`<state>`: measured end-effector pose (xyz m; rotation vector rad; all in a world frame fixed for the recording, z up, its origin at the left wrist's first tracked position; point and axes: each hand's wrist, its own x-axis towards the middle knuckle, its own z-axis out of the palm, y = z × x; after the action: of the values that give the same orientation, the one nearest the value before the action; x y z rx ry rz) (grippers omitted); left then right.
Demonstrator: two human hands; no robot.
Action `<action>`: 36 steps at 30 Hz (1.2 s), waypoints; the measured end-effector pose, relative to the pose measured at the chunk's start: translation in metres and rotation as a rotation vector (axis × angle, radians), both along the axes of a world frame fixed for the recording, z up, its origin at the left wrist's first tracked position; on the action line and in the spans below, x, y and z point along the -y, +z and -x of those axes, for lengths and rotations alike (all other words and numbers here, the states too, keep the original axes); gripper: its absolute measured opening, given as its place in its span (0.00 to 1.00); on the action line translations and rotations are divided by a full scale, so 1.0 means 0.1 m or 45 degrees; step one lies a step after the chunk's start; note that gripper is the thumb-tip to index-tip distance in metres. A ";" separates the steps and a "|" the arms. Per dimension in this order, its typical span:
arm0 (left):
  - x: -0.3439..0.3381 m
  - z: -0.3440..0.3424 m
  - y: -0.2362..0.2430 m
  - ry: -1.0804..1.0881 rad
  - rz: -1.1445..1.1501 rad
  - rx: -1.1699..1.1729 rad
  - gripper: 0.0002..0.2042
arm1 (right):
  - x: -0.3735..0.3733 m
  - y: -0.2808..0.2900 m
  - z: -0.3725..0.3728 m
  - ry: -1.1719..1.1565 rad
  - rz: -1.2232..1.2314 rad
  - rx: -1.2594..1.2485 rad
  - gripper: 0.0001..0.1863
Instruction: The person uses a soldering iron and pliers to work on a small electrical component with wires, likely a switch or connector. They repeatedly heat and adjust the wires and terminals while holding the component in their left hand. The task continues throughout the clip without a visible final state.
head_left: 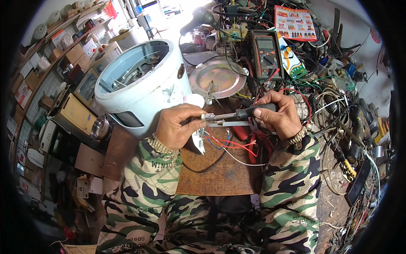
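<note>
Over the worktable, my right hand (279,112) is wrapped around the black handle of a screwdriver (248,112). Its metal shaft points left and reaches a small metal piece (208,117) pinched between the thumb and fingers of my left hand (177,126). Below those fingers hangs a white curved plastic part (198,143). Red, blue and white wires (232,144) trail from beside it toward the right. A pale narrow strip (228,124) lies just under the screwdriver shaft. My fingers partly hide the metal piece.
A pale blue cylindrical appliance housing (146,93) stands left on the brown wooden table (215,184). Behind my hands lies a round metal plate (230,76). A multimeter (267,59) stands at the back right. Red-handled pliers (253,155) and heaped cables (334,95) lie to the right.
</note>
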<state>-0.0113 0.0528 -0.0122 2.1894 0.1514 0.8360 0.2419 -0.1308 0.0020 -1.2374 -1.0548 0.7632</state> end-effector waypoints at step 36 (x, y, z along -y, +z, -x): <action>0.05 -0.02 0.02 0.010 0.305 0.029 0.17 | -0.01 -0.03 0.20 -0.260 -0.292 1.175 0.17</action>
<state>-0.0095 0.0473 -0.0104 1.9554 0.2371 0.8037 0.2214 -0.1293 -0.0009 -1.4909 -1.6550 -0.1410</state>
